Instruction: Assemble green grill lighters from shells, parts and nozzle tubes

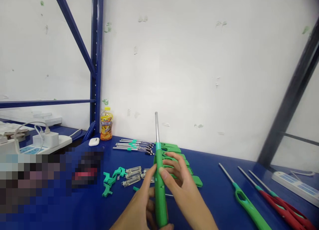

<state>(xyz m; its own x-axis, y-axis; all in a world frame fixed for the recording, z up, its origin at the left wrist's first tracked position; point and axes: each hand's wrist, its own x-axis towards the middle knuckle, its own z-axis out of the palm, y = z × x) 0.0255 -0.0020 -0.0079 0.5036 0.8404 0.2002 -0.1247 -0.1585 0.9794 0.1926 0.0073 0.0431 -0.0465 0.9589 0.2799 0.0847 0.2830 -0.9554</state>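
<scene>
The left hand (139, 206) and right hand (181, 187) hold a green lighter (159, 196) straight up.
The left hand wraps around the low part of the green lighter. The right hand pinches it higher up, with the thumb on the front. The lighter stands between both hands, above the blue table (214, 196). Its metal tube (156, 127) points up. More green handles (174, 149) lie just behind the right hand.
</scene>
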